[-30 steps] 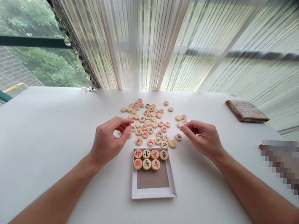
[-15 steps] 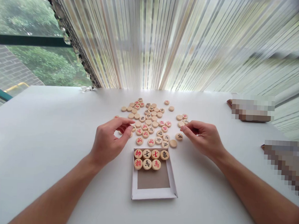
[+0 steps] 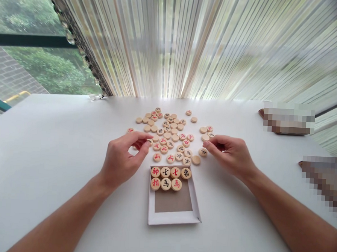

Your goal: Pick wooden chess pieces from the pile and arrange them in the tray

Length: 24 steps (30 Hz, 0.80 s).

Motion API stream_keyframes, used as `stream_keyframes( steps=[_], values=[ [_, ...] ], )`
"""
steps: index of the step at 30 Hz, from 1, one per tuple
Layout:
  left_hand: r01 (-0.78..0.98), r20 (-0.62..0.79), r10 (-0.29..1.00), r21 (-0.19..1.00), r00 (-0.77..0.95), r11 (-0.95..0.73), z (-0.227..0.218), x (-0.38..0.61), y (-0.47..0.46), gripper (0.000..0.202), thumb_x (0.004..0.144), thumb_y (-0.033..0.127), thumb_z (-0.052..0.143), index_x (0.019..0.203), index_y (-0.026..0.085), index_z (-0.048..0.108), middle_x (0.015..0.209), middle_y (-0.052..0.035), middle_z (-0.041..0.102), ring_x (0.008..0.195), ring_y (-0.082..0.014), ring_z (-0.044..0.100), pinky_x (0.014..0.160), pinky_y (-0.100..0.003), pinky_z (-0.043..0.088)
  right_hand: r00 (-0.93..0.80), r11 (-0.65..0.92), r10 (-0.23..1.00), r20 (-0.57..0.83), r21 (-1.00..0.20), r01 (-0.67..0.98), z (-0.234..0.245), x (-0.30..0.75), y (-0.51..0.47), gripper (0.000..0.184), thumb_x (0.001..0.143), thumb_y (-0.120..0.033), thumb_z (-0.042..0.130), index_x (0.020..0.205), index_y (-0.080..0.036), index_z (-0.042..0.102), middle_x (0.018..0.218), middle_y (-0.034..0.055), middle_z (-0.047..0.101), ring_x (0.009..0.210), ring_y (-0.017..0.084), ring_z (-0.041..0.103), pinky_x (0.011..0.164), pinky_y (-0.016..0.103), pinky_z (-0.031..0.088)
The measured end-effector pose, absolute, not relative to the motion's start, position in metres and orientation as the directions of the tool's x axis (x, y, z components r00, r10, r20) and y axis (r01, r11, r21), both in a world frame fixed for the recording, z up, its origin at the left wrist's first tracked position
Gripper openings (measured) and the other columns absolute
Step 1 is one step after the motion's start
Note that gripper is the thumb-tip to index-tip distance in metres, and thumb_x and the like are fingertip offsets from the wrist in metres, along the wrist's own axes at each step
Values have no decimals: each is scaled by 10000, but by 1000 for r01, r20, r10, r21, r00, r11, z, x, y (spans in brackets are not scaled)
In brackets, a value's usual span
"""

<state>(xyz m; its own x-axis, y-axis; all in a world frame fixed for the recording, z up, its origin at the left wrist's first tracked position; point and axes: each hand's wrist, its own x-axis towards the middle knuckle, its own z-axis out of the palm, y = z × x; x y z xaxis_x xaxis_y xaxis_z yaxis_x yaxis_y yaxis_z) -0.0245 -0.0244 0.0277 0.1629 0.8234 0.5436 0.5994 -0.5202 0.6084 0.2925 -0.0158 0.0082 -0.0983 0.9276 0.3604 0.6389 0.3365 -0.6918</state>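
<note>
Many round wooden Chinese chess pieces (image 3: pixel 172 135) with red or black characters lie scattered on the white table (image 3: pixel 57 142). A shallow white box tray (image 3: pixel 175 219) with a brown floor sits near me, with several pieces (image 3: pixel 165 177) in two rows at its far end. My left hand (image 3: pixel 121 157) hovers at the left edge of the pile, thumb and forefinger curled into a pinch beside a piece (image 3: pixel 150 141). My right hand (image 3: pixel 230 153) rests at the right edge, fingers curled inward next to a black-marked piece (image 3: pixel 203 152). What either pinch holds is hidden.
Two blurred-out flat things lie on the right side of the table, one at the back (image 3: pixel 289 118) and one nearer (image 3: pixel 323 183). A small clear object (image 3: pixel 98 97) sits at the far edge. Striped curtains hang behind, with a window at the left.
Both hands stay almost where they were, fingers curled the same way. The view has drifted slightly, and a red-marked piece left of my left hand has come into sight.
</note>
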Motion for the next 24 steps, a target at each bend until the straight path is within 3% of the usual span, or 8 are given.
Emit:
stream_keyframes(
  steps=[24],
  values=[
    [600,523,833,613,179,-513,25,-24,-26,144,934,192,711,1059,181,783,900,-27,811,749,-156,746,746,-264,605,-132,348,928,349,-682,643,10,291,-17,303,928,-339,672,671,-179,686,570,-12,546,534,122,412,503,279,334]
  ],
)
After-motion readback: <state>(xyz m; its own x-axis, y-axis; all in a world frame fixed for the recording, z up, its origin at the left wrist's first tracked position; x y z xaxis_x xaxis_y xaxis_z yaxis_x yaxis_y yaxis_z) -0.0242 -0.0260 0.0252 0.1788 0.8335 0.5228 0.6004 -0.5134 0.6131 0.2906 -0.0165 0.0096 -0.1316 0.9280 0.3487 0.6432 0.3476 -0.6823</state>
